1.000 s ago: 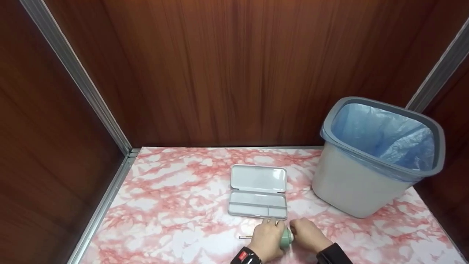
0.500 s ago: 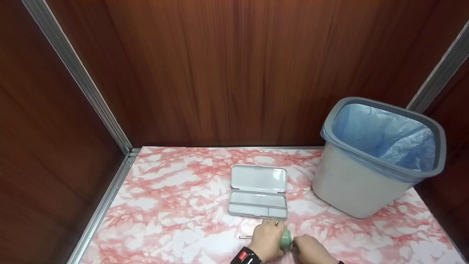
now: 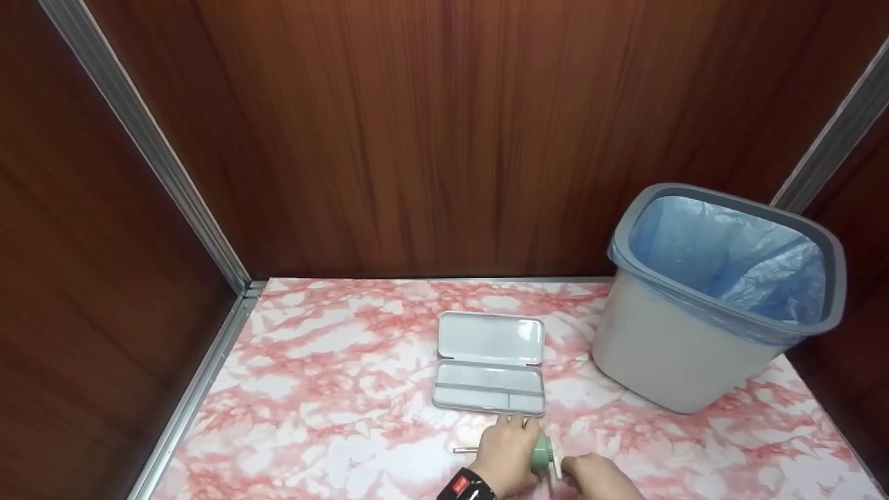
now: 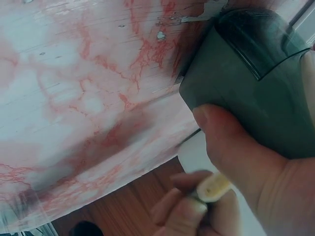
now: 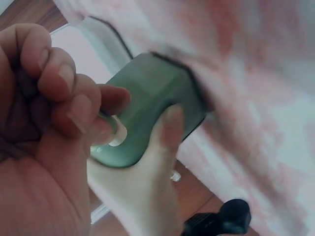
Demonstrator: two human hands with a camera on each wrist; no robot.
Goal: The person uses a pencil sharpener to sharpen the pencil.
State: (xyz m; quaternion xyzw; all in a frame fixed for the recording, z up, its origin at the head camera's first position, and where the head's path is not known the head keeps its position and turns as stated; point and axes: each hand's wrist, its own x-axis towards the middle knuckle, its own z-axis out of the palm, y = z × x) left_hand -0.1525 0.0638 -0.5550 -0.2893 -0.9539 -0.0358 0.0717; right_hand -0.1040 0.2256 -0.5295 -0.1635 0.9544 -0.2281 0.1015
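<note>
A green crank pencil sharpener (image 3: 540, 455) lies near the table's front, its body filling the upper right of the left wrist view. My left hand (image 3: 507, 455) grips it from above, thumb along its side. From its left end a thin pencil (image 3: 465, 450) sticks out, the rest hidden by the hand. At its right end is a pale crank arm (image 3: 555, 464). With my right hand (image 3: 599, 476) I pinch the crank's small knob (image 4: 214, 188), its pale yellow end showing between fingers and thumb in the left wrist view.
An open grey tin pencil case (image 3: 490, 387) with divided compartments lies just beyond my left hand, lid folded back. At the right stands a bin (image 3: 667, 340) lined with a blue bag. Wood panels (image 3: 430, 139) enclose the marbled table (image 3: 333, 389).
My right hand has come round from the far side of the crank toward the front edge and below, turning the crank arm. The left hand, sharpener and pencil stay put.
</note>
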